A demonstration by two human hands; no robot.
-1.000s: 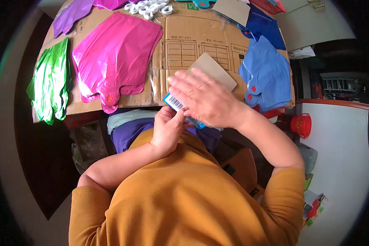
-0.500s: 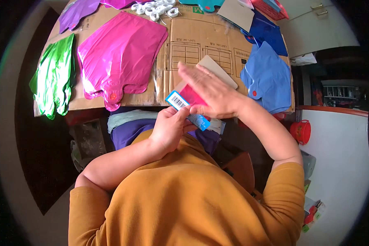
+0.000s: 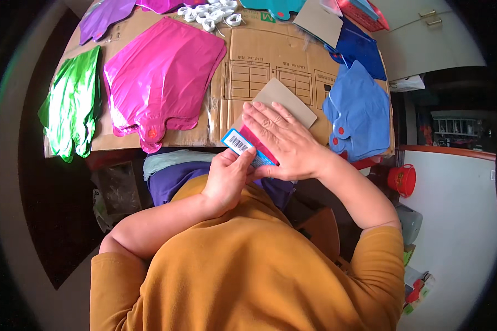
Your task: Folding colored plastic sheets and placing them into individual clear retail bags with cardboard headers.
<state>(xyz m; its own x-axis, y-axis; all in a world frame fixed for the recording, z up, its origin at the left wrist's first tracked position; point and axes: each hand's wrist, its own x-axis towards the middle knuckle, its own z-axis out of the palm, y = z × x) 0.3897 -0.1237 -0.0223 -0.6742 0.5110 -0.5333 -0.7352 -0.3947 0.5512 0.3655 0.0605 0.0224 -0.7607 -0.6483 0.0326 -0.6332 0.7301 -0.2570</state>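
At the tabletop's near edge, the blue card is pinched by the left hand, probably the best hold for light, slippery pink film; the right hand is laid flat over it.

Pink sheet: partly hidden by the right hand
Blue card: partly covered by the left hand, its fine print too small to read
Beige board: lower-left part hidden behind the right hand
Teal sheet: cut off by the top edge
Red basket: likewise cut off
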